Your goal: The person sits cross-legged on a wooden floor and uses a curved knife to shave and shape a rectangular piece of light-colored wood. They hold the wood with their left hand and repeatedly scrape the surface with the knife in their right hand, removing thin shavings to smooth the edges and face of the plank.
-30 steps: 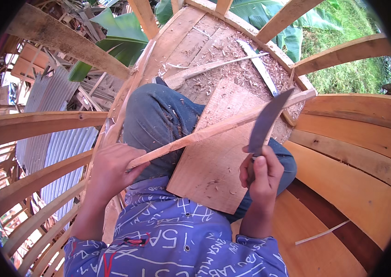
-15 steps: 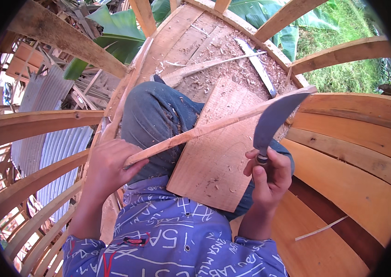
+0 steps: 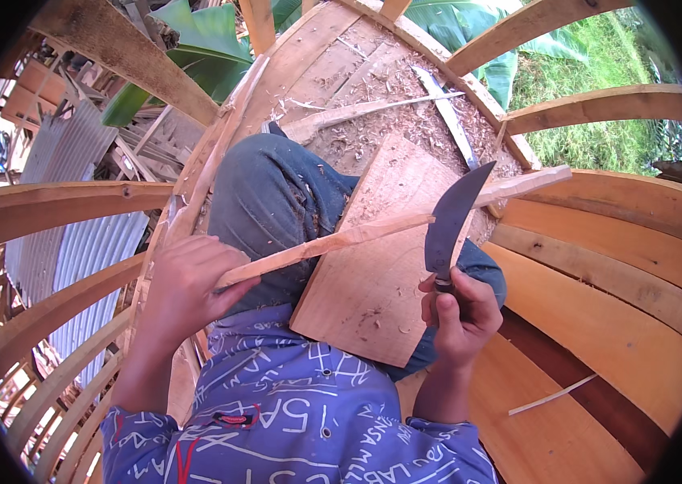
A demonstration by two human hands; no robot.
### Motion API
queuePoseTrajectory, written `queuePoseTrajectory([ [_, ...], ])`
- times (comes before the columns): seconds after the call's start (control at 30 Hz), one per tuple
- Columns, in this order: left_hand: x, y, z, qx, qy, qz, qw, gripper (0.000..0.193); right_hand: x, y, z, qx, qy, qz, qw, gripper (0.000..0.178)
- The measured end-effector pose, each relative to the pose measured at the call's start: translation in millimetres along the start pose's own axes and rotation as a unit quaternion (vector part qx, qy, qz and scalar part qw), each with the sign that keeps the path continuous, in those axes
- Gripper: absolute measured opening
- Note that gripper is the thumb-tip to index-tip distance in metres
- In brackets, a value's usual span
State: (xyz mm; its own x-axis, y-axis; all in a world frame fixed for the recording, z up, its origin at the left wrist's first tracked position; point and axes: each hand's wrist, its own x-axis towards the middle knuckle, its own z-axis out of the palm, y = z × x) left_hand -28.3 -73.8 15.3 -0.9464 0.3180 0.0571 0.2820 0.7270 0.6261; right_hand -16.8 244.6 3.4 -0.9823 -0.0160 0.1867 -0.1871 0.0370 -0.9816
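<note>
My left hand [image 3: 196, 277] is closed around the near end of a long, thin strip of wood [image 3: 333, 242]. The strip slants up to the right across my lap, over a flat wooden board [image 3: 373, 298] that rests on my legs. In my right hand [image 3: 462, 313] is a knife [image 3: 451, 218] with a broad, curved dark blade, held by its handle with the blade pointing up. The blade crosses in front of the strip; whether it touches the wood I cannot tell. Part of the strip behind the blade is hidden.
Wood shavings lie over the planks [image 3: 341, 73] ahead, with a second long blade [image 3: 447, 113] and another cut piece of wood [image 3: 357, 113]. Curved wooden ribs [image 3: 67, 214] rise on both sides. Orange-brown planks [image 3: 591, 298] line the right; corrugated sheets [image 3: 83, 250] lie outside on the left.
The knife has moved down and left, its blade now more upright against the strip. The strip's far end has shifted slightly right and down. My left hand keeps its hold.
</note>
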Motion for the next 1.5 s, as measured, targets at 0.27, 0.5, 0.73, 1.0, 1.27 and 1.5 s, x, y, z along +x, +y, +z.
queuePoseTrajectory([
  [0.27,1,-1,-1,-0.008,-0.020,-0.021,1.000,0.020,1,-3,2,0.095,-0.010,0.078,0.992,0.024],
  [0.5,3,2,1,-0.014,0.015,0.010,1.000,0.018,-11,1,11,0.137,-0.149,0.167,0.965,0.021],
  [0.73,-1,3,1,-0.007,0.007,0.001,1.000,0.017,8,-1,-3,0.163,0.140,0.030,0.976,0.037],
  [1.0,0,4,2,-0.001,0.015,0.010,1.000,0.019,-9,1,7,0.152,0.000,-0.001,0.988,0.030],
  [1.27,-2,2,1,0.001,-0.025,-0.021,0.999,0.022,-1,-6,4,0.003,0.008,0.035,0.999,0.030],
  [1.5,0,3,4,0.006,0.003,0.011,1.000,0.018,3,-3,9,0.002,0.016,-0.004,1.000,0.034],
])
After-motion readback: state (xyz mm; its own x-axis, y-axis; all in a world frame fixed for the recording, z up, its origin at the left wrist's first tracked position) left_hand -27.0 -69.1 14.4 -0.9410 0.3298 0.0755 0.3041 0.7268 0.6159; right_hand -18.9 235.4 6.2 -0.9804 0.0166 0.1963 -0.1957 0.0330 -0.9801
